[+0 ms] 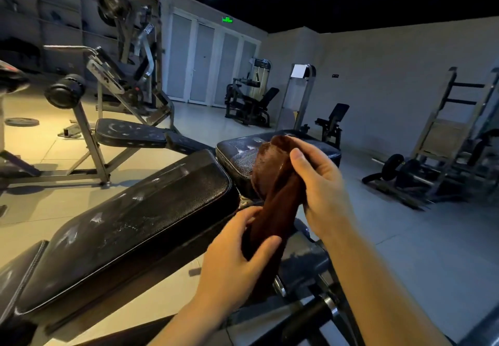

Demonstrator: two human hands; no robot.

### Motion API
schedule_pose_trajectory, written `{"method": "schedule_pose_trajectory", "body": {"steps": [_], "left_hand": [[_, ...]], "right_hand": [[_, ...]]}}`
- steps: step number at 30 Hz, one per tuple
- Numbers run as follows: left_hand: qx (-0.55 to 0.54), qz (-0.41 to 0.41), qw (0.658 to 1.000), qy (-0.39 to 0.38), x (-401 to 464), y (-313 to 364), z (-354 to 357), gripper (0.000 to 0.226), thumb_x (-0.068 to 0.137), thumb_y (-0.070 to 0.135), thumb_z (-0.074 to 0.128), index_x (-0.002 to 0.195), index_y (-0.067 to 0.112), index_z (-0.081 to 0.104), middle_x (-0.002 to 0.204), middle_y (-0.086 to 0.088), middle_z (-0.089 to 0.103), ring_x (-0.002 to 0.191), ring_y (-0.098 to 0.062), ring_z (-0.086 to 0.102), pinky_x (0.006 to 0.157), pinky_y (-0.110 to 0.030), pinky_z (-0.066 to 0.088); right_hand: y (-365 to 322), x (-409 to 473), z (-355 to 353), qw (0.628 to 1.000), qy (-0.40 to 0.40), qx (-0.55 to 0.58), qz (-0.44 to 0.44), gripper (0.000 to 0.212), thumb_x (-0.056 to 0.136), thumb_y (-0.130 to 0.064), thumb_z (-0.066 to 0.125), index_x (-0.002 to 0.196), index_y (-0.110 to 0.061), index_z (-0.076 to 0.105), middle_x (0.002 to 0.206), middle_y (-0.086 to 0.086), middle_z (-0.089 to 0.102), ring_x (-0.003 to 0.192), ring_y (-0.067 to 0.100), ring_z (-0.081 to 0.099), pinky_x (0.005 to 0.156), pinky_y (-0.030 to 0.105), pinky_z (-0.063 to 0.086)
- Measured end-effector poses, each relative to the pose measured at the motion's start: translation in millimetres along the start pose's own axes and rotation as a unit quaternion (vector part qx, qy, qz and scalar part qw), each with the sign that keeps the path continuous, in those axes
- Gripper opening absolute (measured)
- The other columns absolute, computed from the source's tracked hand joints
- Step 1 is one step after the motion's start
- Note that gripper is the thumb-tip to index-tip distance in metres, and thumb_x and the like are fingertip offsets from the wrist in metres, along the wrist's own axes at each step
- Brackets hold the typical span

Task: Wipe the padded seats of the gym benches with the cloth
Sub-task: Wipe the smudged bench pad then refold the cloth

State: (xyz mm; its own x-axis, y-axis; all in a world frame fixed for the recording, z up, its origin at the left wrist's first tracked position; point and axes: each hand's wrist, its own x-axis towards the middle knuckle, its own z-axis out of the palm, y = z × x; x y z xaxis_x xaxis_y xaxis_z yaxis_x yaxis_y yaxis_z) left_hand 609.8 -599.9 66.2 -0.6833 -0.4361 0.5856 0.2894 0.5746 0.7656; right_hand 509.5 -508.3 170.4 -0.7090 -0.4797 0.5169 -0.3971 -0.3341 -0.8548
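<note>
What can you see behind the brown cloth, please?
The small seat pad of the near bench lies behind the cloth, which both hands grip. The cloth covers the pad's middle.

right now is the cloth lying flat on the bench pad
No, the cloth is bunched up and held in the air above the bench pad, gripped by the left hand and the right hand.

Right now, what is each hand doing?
Left hand: grips the lower end of the brown cloth.
Right hand: grips the cloth's upper part.
</note>
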Motion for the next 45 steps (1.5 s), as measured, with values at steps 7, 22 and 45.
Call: {"method": "schedule_pose_trajectory", "body": {"steps": [7, 22, 45], "left_hand": [[-0.105, -0.099, 0.989, -0.034, 0, 2, 6, 0.016, 0.079, 0.018, 0.078, 0.081, 0.028, 0.066, 0.083, 0.013, 0.069, 0.075, -0.006, 0.066, 0.07, -0.029, 0.055], [0.133, -0.15, 0.94, -0.275, 11, -5, -53, 0.006, 0.094, 0.032, 0.061, 0.09, 0.037, 0.06, 0.099, 0.014, 0.058, 0.097, -0.004, 0.058, 0.089, -0.031, 0.054], [-0.222, -0.213, 0.909, -0.282, 9, -3, -51, 0.033, 0.079, 0.049, 0.074, 0.083, 0.017, 0.064, 0.092, -0.001, 0.067, 0.08, -0.015, 0.064, 0.069, -0.022, 0.051]], "right_hand": [[-17, -14, -32, 0.989, 0.026, -0.114, -0.087, 0.023, 0.091, -0.004, 0.061, 0.104, -0.022, 0.07, 0.103, 0.003, 0.071, 0.098, 0.017, 0.067, 0.083, 0.026, 0.053], [-27, -14, -64, 0.997, 0.008, -0.074, 0.039, 0.037, 0.088, 0.009, 0.055, 0.108, -0.019, 0.069, 0.1, 0.004, 0.067, 0.093, 0.015, 0.067, 0.081, 0.029, 0.057], [-45, 18, -37, 0.999, -0.027, -0.047, -0.008, 0.02, 0.092, 0.004, 0.052, 0.094, -0.014, 0.062, 0.096, 0.005, 0.065, 0.085, 0.013, 0.065, 0.072, 0.025, 0.055]]}}
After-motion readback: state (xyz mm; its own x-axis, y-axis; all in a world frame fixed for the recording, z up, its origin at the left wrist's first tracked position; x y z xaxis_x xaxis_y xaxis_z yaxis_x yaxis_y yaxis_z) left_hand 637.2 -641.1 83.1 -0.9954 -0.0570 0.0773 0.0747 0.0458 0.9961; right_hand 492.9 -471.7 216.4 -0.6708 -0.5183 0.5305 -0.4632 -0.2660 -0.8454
